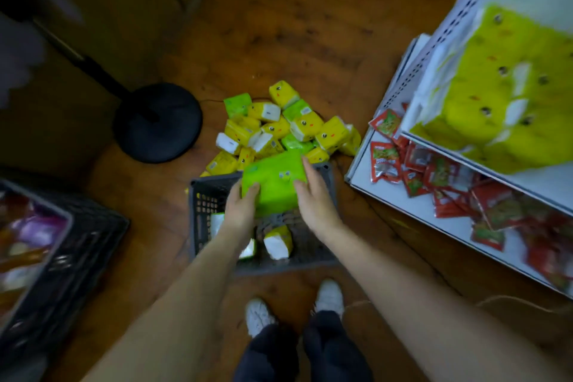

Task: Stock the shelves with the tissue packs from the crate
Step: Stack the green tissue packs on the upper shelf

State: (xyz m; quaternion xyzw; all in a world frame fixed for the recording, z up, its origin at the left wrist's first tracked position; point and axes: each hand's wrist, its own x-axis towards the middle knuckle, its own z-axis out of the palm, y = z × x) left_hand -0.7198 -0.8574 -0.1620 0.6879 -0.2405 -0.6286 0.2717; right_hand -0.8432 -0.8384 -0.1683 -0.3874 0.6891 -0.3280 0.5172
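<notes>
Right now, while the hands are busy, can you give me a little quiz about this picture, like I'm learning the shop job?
1. True or false: the left hand and the right hand both hold the green pack above the grey crate.
2. What lies on the lower shelf? A: red sachets. B: bottles. C: shoes.
3. Fill the gap: the pile of tissue packs beyond the crate lies on the ____.

Key: 1 true; 2 A; 3 floor.
</notes>
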